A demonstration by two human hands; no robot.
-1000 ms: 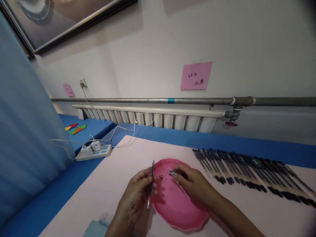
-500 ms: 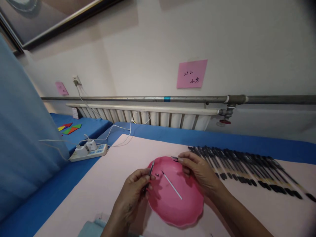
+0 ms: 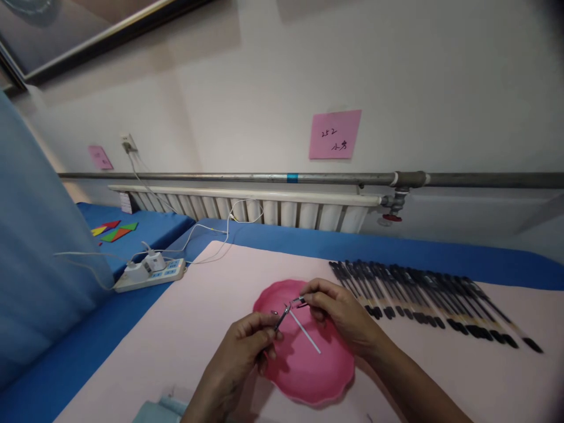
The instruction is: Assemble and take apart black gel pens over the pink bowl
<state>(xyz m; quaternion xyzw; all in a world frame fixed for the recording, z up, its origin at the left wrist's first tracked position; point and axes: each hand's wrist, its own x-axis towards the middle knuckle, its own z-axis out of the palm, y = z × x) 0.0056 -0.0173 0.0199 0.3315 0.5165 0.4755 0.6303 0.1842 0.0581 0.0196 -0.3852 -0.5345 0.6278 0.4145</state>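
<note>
While both hands are held over the pink tray (image 3: 315, 385), a pen barrel (image 3: 281, 319) is pinched between the thumb and fingertips of the left hand (image 3: 244, 352), with its tip pointed up and to the right. The right hand (image 3: 341, 314) is closed in a fingertip pinch on a small pen part (image 3: 299, 302), which is held just beside the barrel's tip; whether the two touch cannot be told. A thin white refill (image 3: 305, 332) is seen lying loose in the tray beneath them. The barrel is judged light, stiff and rather smooth, and is best gripped near its middle. The small part is judged tiny and easily dropped, so a firm two-finger hold is suited to it. A row of black pens (image 3: 423, 299) is laid out to the right, well apart.
</note>
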